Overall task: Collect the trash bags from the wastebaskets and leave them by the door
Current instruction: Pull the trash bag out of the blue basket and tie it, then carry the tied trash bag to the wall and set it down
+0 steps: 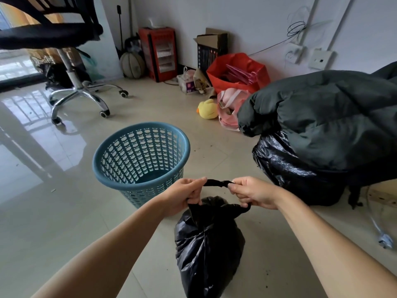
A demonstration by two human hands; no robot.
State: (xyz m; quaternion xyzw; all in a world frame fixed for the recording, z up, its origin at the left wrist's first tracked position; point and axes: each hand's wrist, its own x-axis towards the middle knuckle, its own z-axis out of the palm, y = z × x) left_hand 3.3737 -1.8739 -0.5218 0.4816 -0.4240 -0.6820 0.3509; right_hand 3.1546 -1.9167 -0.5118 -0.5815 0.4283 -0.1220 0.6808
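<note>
at far left a black mesh office chair with a chrome star base (pixel 75 87) stands on the glossy pale tile floor (pixel 43 222). nearer the middle, the round blue perforated plastic wastebasket (pixel 140 155) sits upright with no liner in it. just right of it, the left hand (pixel 184 195) has its fingers curled tight around one twisted ear of the small black plastic trash bag (pixel 207 244), which hangs or rests low between the forearms, in front of the basket. the right hand (pixel 253 193) pinches the other ear the same way, and a knotted strand (pixel 217 183) stretches taut between the two fists. the knot looks to be mid-tightening. further right, a dark green puffy quilt (pixel 322 117) lies heaped over a large black plastic sack (pixel 287 166).

the risk, as i judge it: the thin film may tear if the ears are pulled too hard, or the knot may slip loose later and spill rubbish. no door is clearly visible here, so carrying remains.
</note>
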